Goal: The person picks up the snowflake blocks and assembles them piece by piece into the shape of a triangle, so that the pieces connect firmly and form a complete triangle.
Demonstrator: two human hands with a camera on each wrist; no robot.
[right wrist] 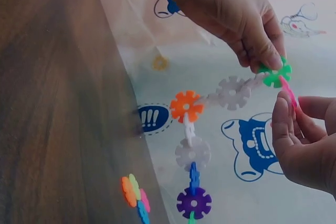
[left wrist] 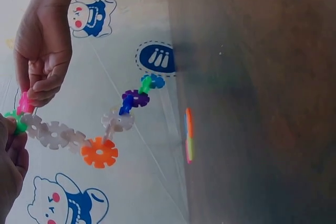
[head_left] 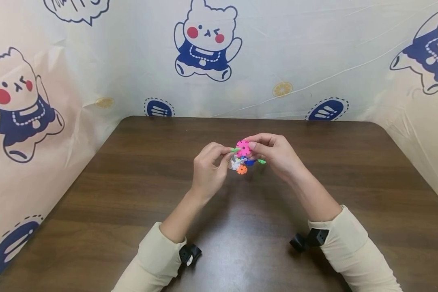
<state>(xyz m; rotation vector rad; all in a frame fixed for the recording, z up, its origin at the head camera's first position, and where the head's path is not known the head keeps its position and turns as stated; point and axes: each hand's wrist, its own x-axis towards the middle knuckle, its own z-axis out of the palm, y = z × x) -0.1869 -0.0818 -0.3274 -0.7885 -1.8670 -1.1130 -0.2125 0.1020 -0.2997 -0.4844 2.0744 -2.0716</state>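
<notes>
My left hand [head_left: 209, 170] pinches a green notched plastic disc [right wrist: 277, 73] between thumb and fingers. A pink notched disc [head_left: 243, 148] is pinched in my right hand [head_left: 277, 156], its edge meeting the green disc's edge; whether the slots are locked together I cannot tell. From the green disc runs a chain of interlocked discs: pale white ones [left wrist: 52, 135], an orange one [left wrist: 100, 152], more white, a blue one [right wrist: 194, 178], a purple one [right wrist: 194, 203], then green and a blue disc [left wrist: 153, 81] at the far end. Both hands are held above the table.
Several loose discs, among them an orange one [right wrist: 128, 191], lie together on the brown wooden table [head_left: 106, 202]. A patterned sheet [head_left: 277, 48] with cartoon bears surrounds the table's back and sides. Each sleeve carries a black wrist camera [head_left: 190, 254].
</notes>
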